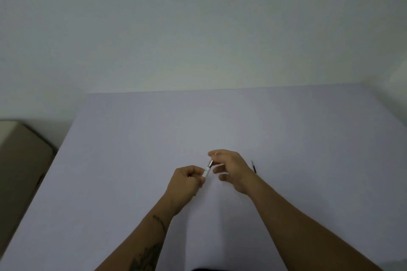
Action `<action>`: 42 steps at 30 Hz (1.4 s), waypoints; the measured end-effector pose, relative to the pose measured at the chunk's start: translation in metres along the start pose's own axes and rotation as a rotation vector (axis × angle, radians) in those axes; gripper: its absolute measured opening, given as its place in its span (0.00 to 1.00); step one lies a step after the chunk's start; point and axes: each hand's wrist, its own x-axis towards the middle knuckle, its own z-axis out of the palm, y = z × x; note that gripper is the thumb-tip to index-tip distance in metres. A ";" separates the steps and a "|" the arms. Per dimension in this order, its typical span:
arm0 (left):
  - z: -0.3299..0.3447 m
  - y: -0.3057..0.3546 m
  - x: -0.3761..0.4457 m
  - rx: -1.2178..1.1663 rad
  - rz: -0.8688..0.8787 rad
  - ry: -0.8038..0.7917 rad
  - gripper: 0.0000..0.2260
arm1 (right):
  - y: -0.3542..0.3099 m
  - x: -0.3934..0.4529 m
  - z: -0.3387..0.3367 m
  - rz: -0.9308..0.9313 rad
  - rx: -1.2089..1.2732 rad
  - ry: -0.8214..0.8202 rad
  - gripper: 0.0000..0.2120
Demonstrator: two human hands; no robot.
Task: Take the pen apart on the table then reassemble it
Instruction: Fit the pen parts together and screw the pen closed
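Observation:
My left hand (189, 179) is closed around the white pen barrel (206, 171), which points up and to the right above the table (132, 160). A silver metal tip (210, 163) sits at the barrel's upper end. My right hand (231, 167) pinches at that tip with thumb and forefinger, and a thin point shows just past the fingertips. A thin dark pen part (254, 167) lies on the table to the right of my right hand, partly hidden by the wrist.
The table is covered in pale lilac and backs onto a plain white wall (198, 28). A brown cardboard box (22, 160) stands off the table's left edge.

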 end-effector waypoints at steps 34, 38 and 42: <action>-0.006 0.004 -0.026 -0.046 -0.005 -0.066 0.08 | -0.007 -0.035 0.013 -0.079 -0.041 0.066 0.09; -0.006 0.007 -0.025 -0.071 -0.017 -0.080 0.07 | -0.007 -0.035 0.013 -0.115 -0.027 0.048 0.06; -0.008 0.004 -0.025 -0.001 0.077 0.009 0.04 | -0.006 -0.033 0.017 -0.196 -0.110 0.102 0.10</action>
